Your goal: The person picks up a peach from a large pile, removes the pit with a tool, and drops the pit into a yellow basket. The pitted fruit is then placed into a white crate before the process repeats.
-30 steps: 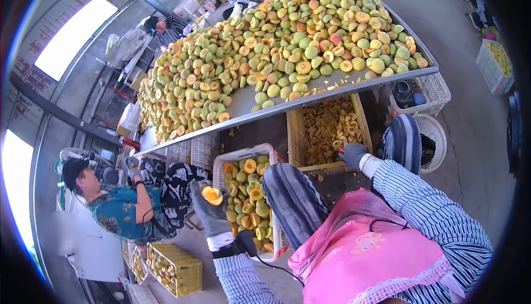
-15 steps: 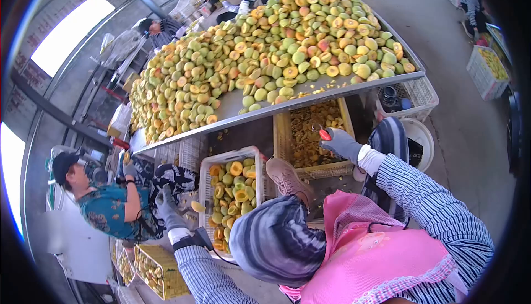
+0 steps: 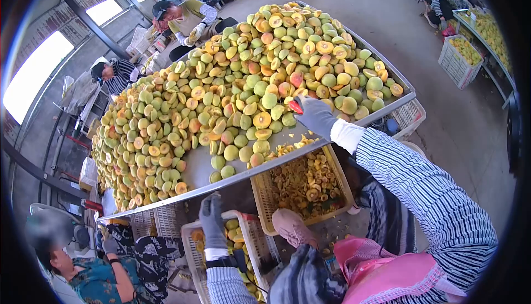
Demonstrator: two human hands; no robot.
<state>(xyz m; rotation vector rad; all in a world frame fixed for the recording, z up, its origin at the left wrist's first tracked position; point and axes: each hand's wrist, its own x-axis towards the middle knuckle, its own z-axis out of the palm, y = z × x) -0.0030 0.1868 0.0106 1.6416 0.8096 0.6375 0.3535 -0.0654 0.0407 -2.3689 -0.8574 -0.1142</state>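
My right hand (image 3: 315, 115), in a grey glove, is closed around a red-handled tool (image 3: 295, 106) over the front right of the fruit pile (image 3: 221, 94). Green and orange fruit, many pieces cut in halves, lie heaped on the metal table (image 3: 202, 170). My left hand (image 3: 212, 215), gloved in grey, is raised just below the table's front edge, over a white crate (image 3: 193, 254) of fruit. Its fingers point up, and no fruit shows in it. Whether they are apart is hard to make out.
A yellow crate (image 3: 264, 207) of fruit scraps stands under the table edge. A co-worker (image 3: 105, 273) sits at the lower left; two others (image 3: 193, 19) (image 3: 113, 74) are behind the table. Another white crate (image 3: 459, 63) stands at the right.
The view has shifted toward the table. My right hand with the red tool has moved from above the yellow crate to the fruit pile. My left hand has come near the table edge; the fruit piece beside it is gone.
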